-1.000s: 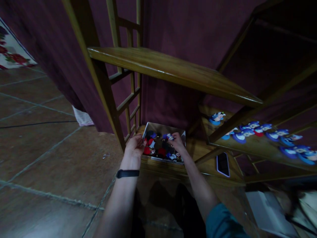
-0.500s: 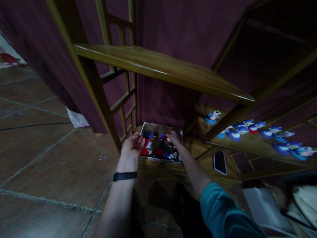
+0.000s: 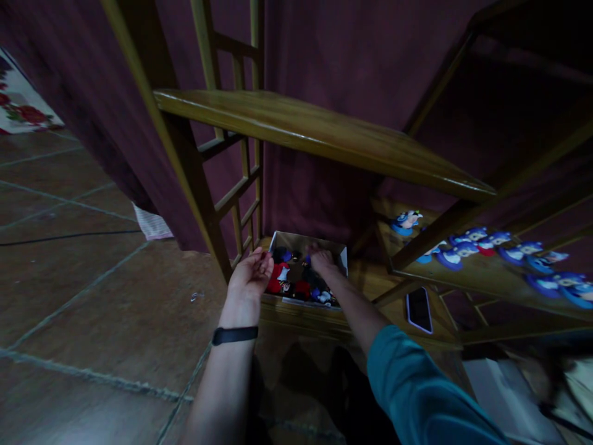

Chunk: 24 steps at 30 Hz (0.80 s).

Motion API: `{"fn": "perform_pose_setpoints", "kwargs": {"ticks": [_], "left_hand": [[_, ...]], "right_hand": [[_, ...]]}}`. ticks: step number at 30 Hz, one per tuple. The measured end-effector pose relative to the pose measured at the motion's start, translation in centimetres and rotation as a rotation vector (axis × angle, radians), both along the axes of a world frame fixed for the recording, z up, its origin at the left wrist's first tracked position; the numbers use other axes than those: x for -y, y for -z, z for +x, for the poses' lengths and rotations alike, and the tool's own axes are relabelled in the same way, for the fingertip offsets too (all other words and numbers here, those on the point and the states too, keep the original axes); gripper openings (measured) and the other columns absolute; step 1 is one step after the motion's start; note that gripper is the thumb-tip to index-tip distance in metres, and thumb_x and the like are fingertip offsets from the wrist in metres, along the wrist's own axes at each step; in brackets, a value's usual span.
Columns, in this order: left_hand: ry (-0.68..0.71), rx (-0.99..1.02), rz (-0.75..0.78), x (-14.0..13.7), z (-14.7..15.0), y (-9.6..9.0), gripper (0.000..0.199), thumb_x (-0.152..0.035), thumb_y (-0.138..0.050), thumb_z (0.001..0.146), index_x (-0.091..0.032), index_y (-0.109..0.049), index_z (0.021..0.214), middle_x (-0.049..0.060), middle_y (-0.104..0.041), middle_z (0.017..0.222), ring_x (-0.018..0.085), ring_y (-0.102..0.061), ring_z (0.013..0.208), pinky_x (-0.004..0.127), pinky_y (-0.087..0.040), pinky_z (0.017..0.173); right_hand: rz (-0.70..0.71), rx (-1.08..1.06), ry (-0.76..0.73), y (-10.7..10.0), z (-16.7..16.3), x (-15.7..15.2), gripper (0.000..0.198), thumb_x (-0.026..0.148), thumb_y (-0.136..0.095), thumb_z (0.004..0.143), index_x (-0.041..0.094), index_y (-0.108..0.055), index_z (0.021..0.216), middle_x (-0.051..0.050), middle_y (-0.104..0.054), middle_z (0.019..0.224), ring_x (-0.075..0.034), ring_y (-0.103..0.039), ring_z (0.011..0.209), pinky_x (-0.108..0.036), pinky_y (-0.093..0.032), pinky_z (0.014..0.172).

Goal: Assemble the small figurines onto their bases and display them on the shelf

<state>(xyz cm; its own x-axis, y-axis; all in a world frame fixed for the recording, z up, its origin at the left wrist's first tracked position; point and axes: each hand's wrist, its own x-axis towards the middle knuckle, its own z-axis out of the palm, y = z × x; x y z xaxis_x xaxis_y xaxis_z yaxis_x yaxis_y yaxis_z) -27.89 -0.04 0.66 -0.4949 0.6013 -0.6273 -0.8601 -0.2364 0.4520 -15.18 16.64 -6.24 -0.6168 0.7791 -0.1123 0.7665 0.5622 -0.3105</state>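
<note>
Left, the left hand, palm upturned and fingers half-curled around nothing visible, lies at the near-left edge of an open, white-edged cardboard box of small red, blue and white figurines. Centre, the right hand reaches inside, its grip too blurred to tell; right, a dark-screened, pale-rimmed phone lies near blue-and-white figures on a brown wooden shelf.

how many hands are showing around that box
2: the left hand, palm up beside the box's left end, and the right hand, blurred, in the box. No other hands show.
</note>
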Motion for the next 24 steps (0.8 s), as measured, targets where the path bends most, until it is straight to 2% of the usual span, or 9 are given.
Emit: {"fn": "perform_pose_setpoints", "kwargs": {"ticks": [3, 5, 8, 11, 15, 17, 20, 22, 24], "left_hand": [[0.010, -0.009, 0.003, -0.2, 0.2, 0.1, 0.019, -0.003, -0.049, 0.074, -0.017, -0.061, 0.077, 0.005, -0.061, 0.072, 0.012, -0.061, 0.069, 0.022, -0.051, 0.059], [0.025, -0.010, 0.013, -0.4, 0.5, 0.3, 0.017, -0.003, -0.049, 0.075, -0.016, -0.060, 0.077, 0.006, -0.062, 0.074, 0.012, -0.061, 0.069, 0.022, -0.051, 0.060], [0.080, -0.018, 0.023, -0.7, 1.5, 0.6, 0.016, -0.004, -0.048, 0.076, -0.015, -0.058, 0.078, 0.007, -0.062, 0.076, 0.012, -0.062, 0.069, 0.023, -0.051, 0.061], [0.218, -0.048, 0.013, -1.2, 3.5, 0.8, 0.011, -0.009, -0.050, 0.077, -0.016, -0.057, 0.081, 0.007, -0.063, 0.078, 0.014, -0.063, 0.070, 0.027, -0.052, 0.063], [0.513, -0.112, 0.025, -2.0, 7.0, 0.9, 0.008, -0.019, -0.058, 0.074, -0.015, -0.058, 0.081, 0.006, -0.062, 0.072, 0.017, -0.062, 0.063, 0.033, -0.052, 0.061], [0.519, -0.187, 0.042, -2.4, 8.5, 1.0, 0.010, -0.018, -0.063, 0.071, -0.015, -0.058, 0.078, 0.003, -0.061, 0.067, 0.015, -0.060, 0.056, 0.029, -0.050, 0.055], [0.456, -0.264, 0.083, -2.8, 9.6, 1.2, 0.017, -0.004, -0.064, 0.064, -0.013, -0.059, 0.077, 0.002, -0.061, 0.066, 0.012, -0.058, 0.054, 0.023, -0.046, 0.052], [0.426, -0.281, 0.107, -3.0, 9.6, 1.4, 0.020, 0.002, -0.062, 0.062, -0.012, -0.061, 0.077, 0.003, -0.063, 0.069, 0.011, -0.060, 0.059, 0.022, -0.047, 0.056], [0.392, -0.296, 0.113, -3.1, 9.4, 1.5, 0.021, 0.003, -0.060, 0.062, -0.012, -0.061, 0.077, 0.005, -0.064, 0.071, 0.013, -0.061, 0.064, 0.024, -0.049, 0.061]], "right_hand": [[0.048, -0.005, -0.011, -0.6, 1.1, 0.7, 0.032, 0.009, -0.047, 0.078, 0.021, -0.057, 0.106, -0.012, -0.059, 0.114, -0.021, -0.057, 0.100, -0.030, -0.039, 0.082], [0.067, -0.055, 0.035, -0.8, 2.0, 1.2, 0.023, 0.015, -0.051, 0.077, 0.022, -0.058, 0.098, -0.008, -0.062, 0.105, -0.020, -0.058, 0.095, -0.029, -0.040, 0.078], [0.052, -0.291, 0.183, -1.2, 3.5, 2.5, 0.011, 0.030, -0.056, 0.075, 0.024, -0.058, 0.084, 0.000, -0.062, 0.085, -0.016, -0.057, 0.080, -0.026, -0.040, 0.071], [-0.017, -0.569, 0.227, -1.7, 5.2, 4.6, 0.015, 0.036, -0.056, 0.074, 0.023, -0.055, 0.080, 0.004, -0.057, 0.072, -0.013, -0.052, 0.069, -0.023, -0.040, 0.066], [-0.067, -0.691, 0.082, -3.1, 7.1, 7.9, 0.007, 0.026, -0.053, 0.073, 0.023, -0.055, 0.079, 0.004, -0.056, 0.075, -0.013, -0.053, 0.074, -0.023, -0.040, 0.071], [-0.059, -0.657, 0.032, -4.0, 7.8, 9.0, 0.014, 0.018, -0.050, 0.071, 0.025, -0.056, 0.082, 0.003, -0.058, 0.084, -0.014, -0.053, 0.081, -0.024, -0.040, 0.075], [-0.056, -0.653, 0.020, -4.9, 8.2, 9.4, 0.022, 0.014, -0.049, 0.070, 0.026, -0.058, 0.085, 0.002, -0.058, 0.094, -0.015, -0.054, 0.088, -0.026, -0.040, 0.082], [-0.098, -0.749, 0.025, -4.9, 8.3, 9.2, 0.020, 0.015, -0.052, 0.069, 0.025, -0.060, 0.084, 0.001, -0.058, 0.096, -0.016, -0.053, 0.091, -0.028, -0.040, 0.085], [-0.209, -0.903, 0.083, -4.5, 8.2, 9.0, 0.020, 0.020, -0.057, 0.068, 0.024, -0.061, 0.087, 0.000, -0.060, 0.095, -0.016, -0.053, 0.092, -0.028, -0.041, 0.085]]}}
